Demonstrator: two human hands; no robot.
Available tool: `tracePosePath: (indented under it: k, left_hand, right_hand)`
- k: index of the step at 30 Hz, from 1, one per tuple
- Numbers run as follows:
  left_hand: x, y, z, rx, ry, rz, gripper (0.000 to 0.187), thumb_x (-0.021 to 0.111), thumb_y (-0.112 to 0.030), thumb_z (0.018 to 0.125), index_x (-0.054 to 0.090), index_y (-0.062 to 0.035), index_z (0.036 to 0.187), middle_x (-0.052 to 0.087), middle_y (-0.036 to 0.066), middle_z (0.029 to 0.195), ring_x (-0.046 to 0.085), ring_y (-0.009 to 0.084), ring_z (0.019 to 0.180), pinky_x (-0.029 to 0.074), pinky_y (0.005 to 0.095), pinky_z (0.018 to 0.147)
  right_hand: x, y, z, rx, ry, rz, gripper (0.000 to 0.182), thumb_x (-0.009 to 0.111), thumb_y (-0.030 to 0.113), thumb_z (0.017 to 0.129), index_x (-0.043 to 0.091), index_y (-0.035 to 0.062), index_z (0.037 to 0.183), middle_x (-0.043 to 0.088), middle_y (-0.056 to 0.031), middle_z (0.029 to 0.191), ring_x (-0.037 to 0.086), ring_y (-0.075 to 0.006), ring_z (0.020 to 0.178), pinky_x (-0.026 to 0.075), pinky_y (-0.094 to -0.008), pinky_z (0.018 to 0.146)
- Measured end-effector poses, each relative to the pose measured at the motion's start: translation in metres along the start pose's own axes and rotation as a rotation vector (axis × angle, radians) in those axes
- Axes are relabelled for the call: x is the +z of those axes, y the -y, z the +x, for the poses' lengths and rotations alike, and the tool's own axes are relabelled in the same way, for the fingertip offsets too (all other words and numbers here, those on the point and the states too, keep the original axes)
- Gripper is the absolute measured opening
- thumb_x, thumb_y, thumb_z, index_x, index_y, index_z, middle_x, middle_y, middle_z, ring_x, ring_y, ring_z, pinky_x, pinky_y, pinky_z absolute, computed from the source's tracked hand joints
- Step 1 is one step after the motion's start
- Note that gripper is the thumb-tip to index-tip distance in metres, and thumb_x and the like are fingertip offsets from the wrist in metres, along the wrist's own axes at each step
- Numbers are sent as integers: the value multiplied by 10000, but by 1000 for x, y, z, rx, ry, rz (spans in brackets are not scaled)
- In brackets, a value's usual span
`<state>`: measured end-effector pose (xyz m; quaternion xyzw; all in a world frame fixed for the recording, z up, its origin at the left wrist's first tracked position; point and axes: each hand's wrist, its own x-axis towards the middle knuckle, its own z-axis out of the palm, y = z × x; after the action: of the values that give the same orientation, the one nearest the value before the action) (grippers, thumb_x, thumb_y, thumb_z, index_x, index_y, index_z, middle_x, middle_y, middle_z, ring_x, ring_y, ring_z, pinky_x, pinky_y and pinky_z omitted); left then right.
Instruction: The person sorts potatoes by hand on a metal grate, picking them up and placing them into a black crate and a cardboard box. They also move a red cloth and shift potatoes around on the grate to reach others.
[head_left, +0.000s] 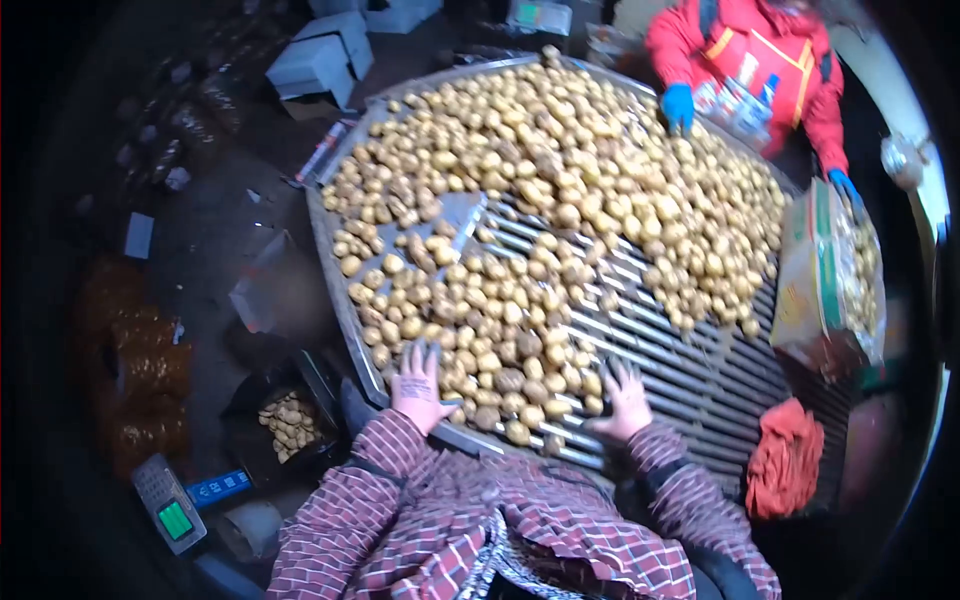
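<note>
A large heap of potatoes (pixel 560 130) covers much of a metal-barred sorting table (pixel 690 370). My left hand (pixel 420 392) lies at the near left edge against the potatoes, fingers spread. It wears a pinkish glove with grey fingertips. To the right, my right hand (pixel 625 402) rests low over the bars, also gloved and spread, beside the same near pile. Between my two hands sits a cluster of potatoes (pixel 510 380), some of them darker. Neither hand grips anything that I can see.
Across the table stands a co-worker in a red jacket (pixel 740 60) with blue gloves, one hand at a bag of potatoes (pixel 830 270). A red cloth (pixel 785 460) lies at right. At left are a black crate of potatoes (pixel 310 390), a scale (pixel 170 505) and white boxes (pixel 320 60).
</note>
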<state>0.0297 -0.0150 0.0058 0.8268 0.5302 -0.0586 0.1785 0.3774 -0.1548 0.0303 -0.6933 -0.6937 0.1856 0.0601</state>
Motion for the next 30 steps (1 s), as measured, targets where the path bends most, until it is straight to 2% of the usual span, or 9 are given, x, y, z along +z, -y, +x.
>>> tracePosePath:
  k: [3,6,9,10,13,23,26,28,30]
  left_hand:
    - [-14,-13,16,-108,84,-36,1199,839,-496,533,200,-103,1468,160,183,1505,215,370,1379,328,523,1041]
    - [-25,-9,31,-180,91,-87,1147,867,-428,519,265,-153,1455,113,163,1519,260,369,1356,383,479,1018]
    - [-32,6,50,-151,73,-125,1063,876,-342,513,347,-182,1421,116,159,1521,285,378,1344,389,432,1032]
    - [-17,19,53,-95,-42,-154,1008,854,-326,562,334,-266,1423,132,124,1525,322,402,1313,433,492,965]
    - [-15,43,80,-91,-195,-179,886,803,-203,626,376,-263,1400,148,112,1525,418,425,1222,464,480,929]
    - [-81,83,204,-241,-157,-55,957,824,-258,635,292,-327,1428,226,121,1497,468,389,1186,499,435,897]
    - [-76,112,212,-196,-283,-269,959,823,-210,637,292,-204,1436,202,132,1508,484,368,1192,490,416,910]
    - [-100,109,190,-141,-305,-229,922,814,-192,645,316,-145,1420,196,132,1511,494,357,1187,485,400,915]
    - [-104,101,156,-174,-378,-254,800,760,-137,698,350,-59,1381,270,190,1463,406,373,1267,418,391,998]
  right_hand:
    - [32,34,51,-106,-101,305,1001,852,398,499,422,145,1367,316,-237,1409,295,-491,1285,288,-558,1062]
    - [30,55,103,-249,-69,211,864,826,361,558,478,148,1320,317,-208,1418,255,-519,1296,293,-581,1058]
    - [31,93,146,-307,24,140,789,804,320,571,507,250,1298,309,-178,1430,268,-526,1283,290,-624,1036]
    - [34,103,161,-371,24,147,792,801,303,564,508,265,1299,301,-177,1436,281,-516,1277,294,-624,1032]
    - [46,133,203,-369,-70,129,798,790,252,565,502,263,1310,285,-147,1458,337,-496,1237,306,-602,1028]
    - [53,160,334,-281,-270,12,710,702,465,702,475,237,1335,290,-119,1476,358,-465,1229,334,-549,1024]
    - [21,160,359,-171,-111,-32,682,701,421,736,459,240,1348,310,-156,1458,436,-420,1192,365,-496,1022]
    - [1,145,348,-190,-83,238,651,713,373,743,475,234,1333,347,-159,1435,517,-377,1127,426,-433,975]
    - [-29,111,318,-281,-286,215,617,713,334,748,501,182,1308,416,-156,1392,567,-342,1069,463,-391,933]
